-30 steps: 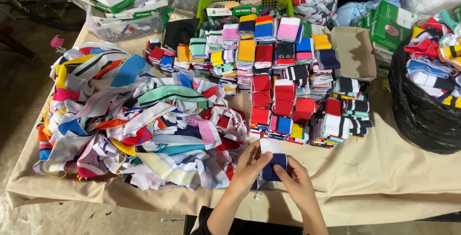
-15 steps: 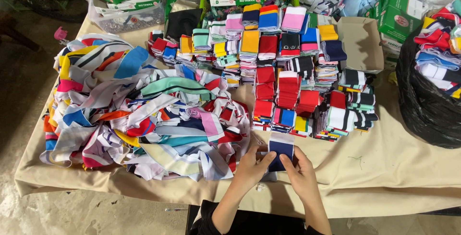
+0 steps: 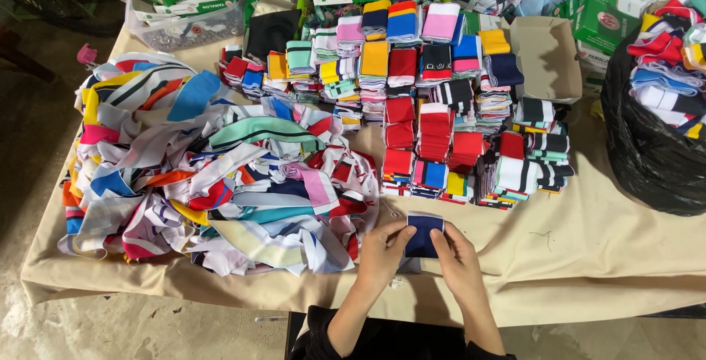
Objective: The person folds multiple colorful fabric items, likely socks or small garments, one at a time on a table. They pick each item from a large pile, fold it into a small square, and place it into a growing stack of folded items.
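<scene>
Navy fabric rectangle [image 3: 424, 235] w/ white top edge, pinched flat by fingers of left hand [image 3: 382, 251] & right hand [image 3: 457, 257] on beige cloth [image 3: 588, 257].

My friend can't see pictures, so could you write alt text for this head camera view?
Two bare hands, the left hand and right hand, hold a small folded navy cloth piece flat on a beige-covered table. Behind it stand rows of folded colourful pieces, with a loose heap of striped fabric strips to the left and a black bag of more at right.

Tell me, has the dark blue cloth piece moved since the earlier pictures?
No: the dark blue cloth piece stays between the left hand and right hand, just before the folded stacks.
</scene>
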